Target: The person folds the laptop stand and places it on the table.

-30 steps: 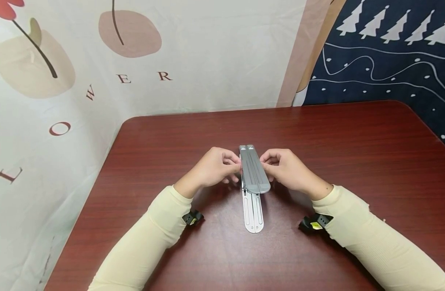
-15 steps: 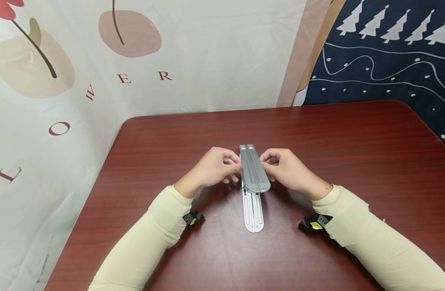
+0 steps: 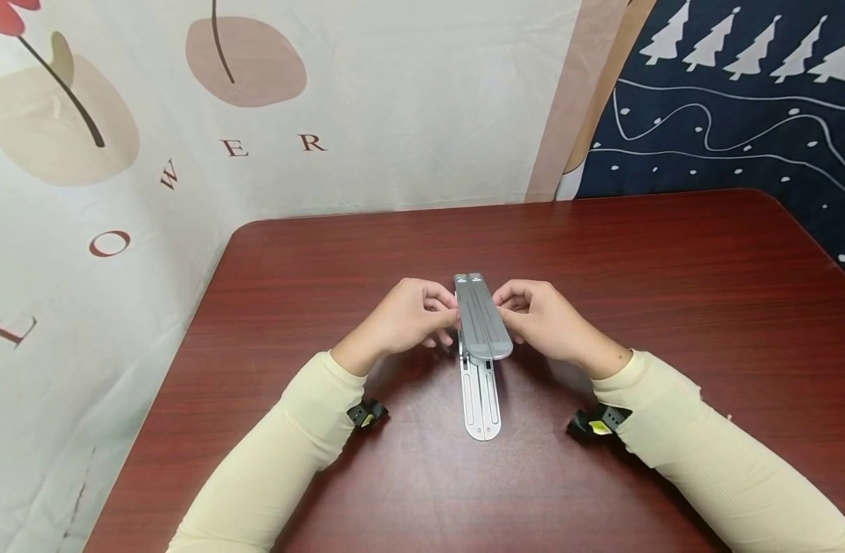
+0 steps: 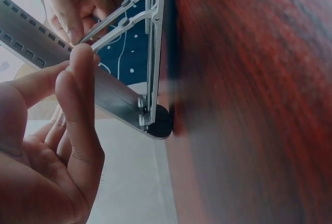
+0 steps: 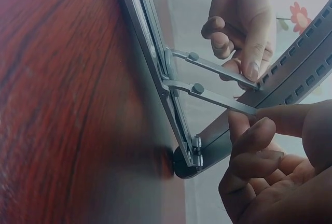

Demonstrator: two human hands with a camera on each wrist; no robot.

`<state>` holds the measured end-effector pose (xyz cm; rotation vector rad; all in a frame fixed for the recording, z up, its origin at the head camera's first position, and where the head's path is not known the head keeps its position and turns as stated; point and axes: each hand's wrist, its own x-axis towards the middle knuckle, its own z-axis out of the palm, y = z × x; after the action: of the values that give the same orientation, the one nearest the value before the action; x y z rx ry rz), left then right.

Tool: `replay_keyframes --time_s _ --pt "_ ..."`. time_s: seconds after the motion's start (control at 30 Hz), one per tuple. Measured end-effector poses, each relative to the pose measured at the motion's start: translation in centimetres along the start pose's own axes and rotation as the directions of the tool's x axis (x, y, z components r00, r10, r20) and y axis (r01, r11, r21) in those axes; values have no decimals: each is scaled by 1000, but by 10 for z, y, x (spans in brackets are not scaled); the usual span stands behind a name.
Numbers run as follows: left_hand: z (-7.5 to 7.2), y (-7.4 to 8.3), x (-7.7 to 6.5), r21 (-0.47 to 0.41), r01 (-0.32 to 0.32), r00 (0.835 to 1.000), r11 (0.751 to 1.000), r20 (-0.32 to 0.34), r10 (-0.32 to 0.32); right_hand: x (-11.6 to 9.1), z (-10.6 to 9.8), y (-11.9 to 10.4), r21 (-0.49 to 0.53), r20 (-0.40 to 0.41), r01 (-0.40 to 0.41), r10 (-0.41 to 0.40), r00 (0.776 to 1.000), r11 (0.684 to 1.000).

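A folded-narrow grey metal laptop stand [image 3: 483, 322] stands on the table, its upper bars raised at a slant above the silver base bars [image 3: 481, 407]. They meet at a hinge at the far end. My left hand [image 3: 419, 315] pinches the end of one support arm [image 4: 116, 36] between thumb and index finger, against the slotted underside [image 4: 31, 40] of the upper bars. On the opposite side, my right hand [image 3: 543, 319] pinches the other support arm [image 5: 220, 99] at the slots [image 5: 306, 86]. From above, the fingertips are partly hidden by the stand.
The reddish-brown wooden table [image 3: 422, 491] reaches back to a pale printed cloth [image 3: 409, 100] and a dark blue cloth with white trees [image 3: 727, 115]. Black straps with small devices [image 3: 598, 424] sit at both wrists.
The near end of the stand's upper bars has risen very slightly. Both hands keep their pinch in nearly the same place; the head view has shifted a little.
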<state>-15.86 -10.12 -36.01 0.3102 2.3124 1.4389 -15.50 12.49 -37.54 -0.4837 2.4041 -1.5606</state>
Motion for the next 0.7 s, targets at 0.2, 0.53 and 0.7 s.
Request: replay_keyframes --time_s 0.2,0.53,0.7 --pt "0 1 0 6 4 1000 1000 0 -4 1 0 1 -7 -6 4 -4 1000 1000" --pt "0 1 0 4 15 1000 1000 -2 -15 2 0 2 -18 -7 4 -4 1000 1000" --pt "0 1 1 2 17 1000 1000 1 -17 2 0 3 -15 -4 1 -1 1000 1000"
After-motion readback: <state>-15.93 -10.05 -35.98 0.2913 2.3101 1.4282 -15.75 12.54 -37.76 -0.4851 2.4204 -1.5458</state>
